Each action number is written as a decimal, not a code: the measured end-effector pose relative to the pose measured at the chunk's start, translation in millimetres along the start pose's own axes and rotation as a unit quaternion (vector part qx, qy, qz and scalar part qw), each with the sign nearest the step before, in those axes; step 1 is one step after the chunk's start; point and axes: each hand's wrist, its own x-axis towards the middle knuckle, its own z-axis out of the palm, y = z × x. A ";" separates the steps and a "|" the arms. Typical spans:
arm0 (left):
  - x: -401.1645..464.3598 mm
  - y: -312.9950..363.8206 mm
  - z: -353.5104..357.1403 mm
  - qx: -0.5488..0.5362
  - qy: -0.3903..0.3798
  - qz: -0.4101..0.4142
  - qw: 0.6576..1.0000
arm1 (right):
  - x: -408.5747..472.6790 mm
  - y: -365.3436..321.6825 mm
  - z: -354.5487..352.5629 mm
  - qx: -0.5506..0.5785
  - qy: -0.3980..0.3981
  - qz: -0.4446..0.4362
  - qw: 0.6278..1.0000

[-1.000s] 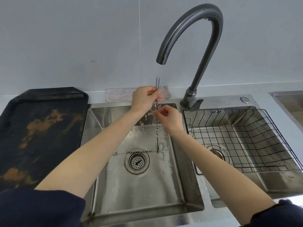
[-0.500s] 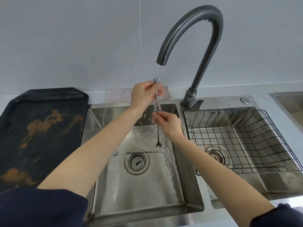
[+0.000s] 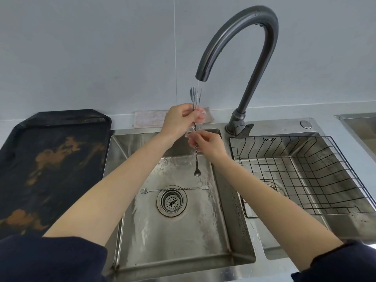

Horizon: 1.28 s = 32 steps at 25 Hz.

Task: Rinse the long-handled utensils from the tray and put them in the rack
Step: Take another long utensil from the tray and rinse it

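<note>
Left hand (image 3: 180, 119): pinches the bar spoon (image 3: 196, 159) just under its fork end, higher than a second ago.
Right hand (image 3: 207, 146): pinches mid-handle.
Spoon: upright under the faucet (image 3: 240, 45), bowl now clear of the sink (image 3: 175, 241) floor.
Second spoon (image 3: 175, 189): unmoved beside the drain.

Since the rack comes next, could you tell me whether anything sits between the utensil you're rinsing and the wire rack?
Nothing visible does. The utensil, gripped by the left hand and right hand, hangs over the left basin; only the low sink divider separates it from the open-topped wire rack.
</note>
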 end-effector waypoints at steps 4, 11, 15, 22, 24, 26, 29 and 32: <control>11.4 4.4 -16.4 -0.041 0.040 -0.003 0.998 | 12.6 -18.6 -1.8 0.141 -0.125 0.058 0.980; 19.8 -4.6 -36.0 -0.073 0.075 -0.029 0.994 | 39.4 -35.6 14.2 0.157 -0.135 0.069 0.976; 22.8 -11.0 -37.6 -0.083 0.075 -0.035 0.993 | 46.2 -28.2 20.1 0.146 -0.105 0.098 0.979; 21.9 -19.1 -45.2 -0.212 0.103 -0.070 0.969 | 48.0 -8.9 18.0 -0.016 -0.038 0.090 0.995; 24.0 -23.6 -56.8 -0.259 0.134 -0.091 0.952 | 43.9 3.7 15.4 -0.115 -0.034 0.058 0.991; 24.9 -33.6 -67.2 -0.271 0.157 -0.104 0.944 | 38.3 17.3 11.8 -0.163 -0.034 0.016 0.986; 23.9 -53.5 -77.8 -0.280 0.172 -0.122 0.937 | 29.1 36.1 4.0 -0.196 -0.059 -0.021 0.979; 19.1 -77.4 -81.6 -0.283 0.199 -0.162 0.924 | 24.9 58.6 -4.6 -0.270 -0.102 -0.033 0.957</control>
